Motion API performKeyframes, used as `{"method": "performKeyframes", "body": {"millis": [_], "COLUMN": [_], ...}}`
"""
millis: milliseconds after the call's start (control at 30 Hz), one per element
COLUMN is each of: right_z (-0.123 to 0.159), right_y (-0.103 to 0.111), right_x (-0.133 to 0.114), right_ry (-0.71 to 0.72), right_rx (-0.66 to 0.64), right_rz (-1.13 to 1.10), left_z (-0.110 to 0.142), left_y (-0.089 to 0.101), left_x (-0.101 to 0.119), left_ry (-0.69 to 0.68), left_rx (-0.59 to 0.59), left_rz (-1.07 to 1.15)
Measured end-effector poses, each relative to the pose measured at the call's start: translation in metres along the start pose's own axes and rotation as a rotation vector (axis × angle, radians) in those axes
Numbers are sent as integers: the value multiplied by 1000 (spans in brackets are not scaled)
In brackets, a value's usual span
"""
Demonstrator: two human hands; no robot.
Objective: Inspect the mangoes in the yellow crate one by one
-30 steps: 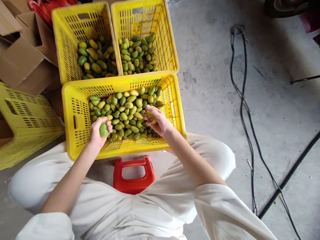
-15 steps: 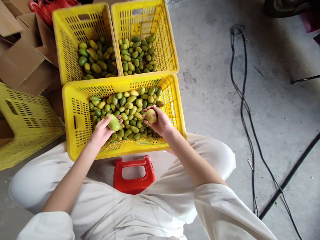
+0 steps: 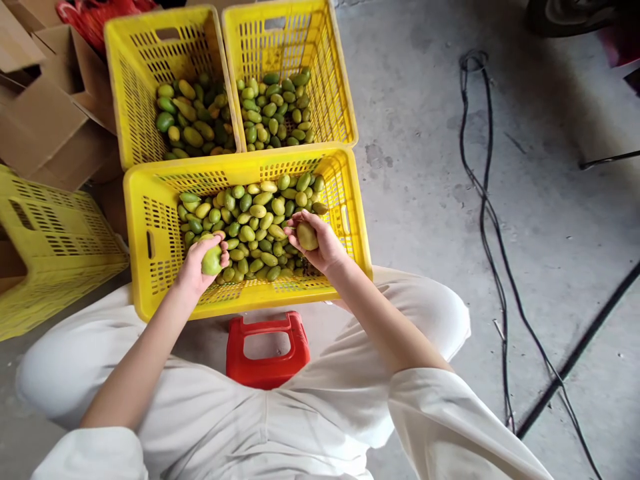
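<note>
My left hand (image 3: 197,261) is curled around a green mango (image 3: 211,261) above the left front part of the near yellow crate (image 3: 240,308). In my right hand (image 3: 325,245) rests a yellowish-green mango (image 3: 307,236), with the fingers bent around its far side. Below both hands, the crate holds many small green and yellow mangoes (image 3: 257,211). Part of this pile is hidden by my hands.
Behind stand two more yellow crates, a left one (image 3: 114,100) and a right one (image 3: 350,100), both with mangoes. Cardboard boxes (image 3: 43,127) and another yellow crate (image 3: 65,250) are on the left. A red stool (image 3: 267,373) shows between my legs; black cables (image 3: 484,193) cross the floor.
My left hand first moved inward and turned its mango, then drew back left with fingers curled around it. The mango in my right hand has been turned, while that hand stays nearly in place.
</note>
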State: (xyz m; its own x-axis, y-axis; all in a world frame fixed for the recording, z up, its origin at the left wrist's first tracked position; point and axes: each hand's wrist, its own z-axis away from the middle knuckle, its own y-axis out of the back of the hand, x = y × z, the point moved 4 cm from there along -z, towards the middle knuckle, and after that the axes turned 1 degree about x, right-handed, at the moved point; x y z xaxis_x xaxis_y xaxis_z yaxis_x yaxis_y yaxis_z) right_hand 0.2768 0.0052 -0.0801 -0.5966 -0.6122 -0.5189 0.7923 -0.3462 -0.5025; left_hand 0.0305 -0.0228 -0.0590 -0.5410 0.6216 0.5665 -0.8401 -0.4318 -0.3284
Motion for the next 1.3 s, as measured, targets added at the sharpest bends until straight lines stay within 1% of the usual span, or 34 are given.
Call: {"method": "performKeyframes", "body": {"millis": [133, 267, 367, 433, 500, 600, 667, 767, 867, 933, 1033, 1100, 1200, 1300], "right_z": [1, 4, 4, 3, 2, 1, 2, 4, 4, 3, 0, 0, 2, 6], "right_y": [-4, -6, -6, -5, -4, -3, -4, -4, -3, -1, 4, 5, 3, 0], "right_x": [1, 3, 2, 1, -2, -6, -7, -6, -4, -2, 0, -1, -3, -4], "right_ry": [-25, -47, -65, -56, -36, -6, 13, 41, 51, 23, -38, -54, -53, -40], "right_rx": [-82, -129, -153, -161, -151, -113, -79, -18, 28, 49, 80, 87, 70, 75], "right_rz": [52, 103, 100, 77, 49, 1, -22, -29, -5, 56, 186, 233, 242, 232], "left_z": [4, 10, 12, 11, 9, 7, 7, 5, 3, 2, 4, 7, 9, 8], "left_y": [-4, -5, -8, -8, -7, -5, -5, -5, -3, -2, 0, 1, -1, -2], "left_x": [6, 11, 11, 11, 12, 13, 12, 6, 3, 4, 8, 12, 16, 15], "left_ry": [-76, -129, -100, -61, -34, -27, -23, -10, -53, -74, -40, 3, 57, 95], "left_rx": [-17, -32, -76, -79, -56, -10, -8, -51, -119, -170, -204, -195, -159, -76], "left_rz": [-9, -61, -65, -39, 13, 141, 214, 220, 187, 195, 223, 229, 222, 215]}}
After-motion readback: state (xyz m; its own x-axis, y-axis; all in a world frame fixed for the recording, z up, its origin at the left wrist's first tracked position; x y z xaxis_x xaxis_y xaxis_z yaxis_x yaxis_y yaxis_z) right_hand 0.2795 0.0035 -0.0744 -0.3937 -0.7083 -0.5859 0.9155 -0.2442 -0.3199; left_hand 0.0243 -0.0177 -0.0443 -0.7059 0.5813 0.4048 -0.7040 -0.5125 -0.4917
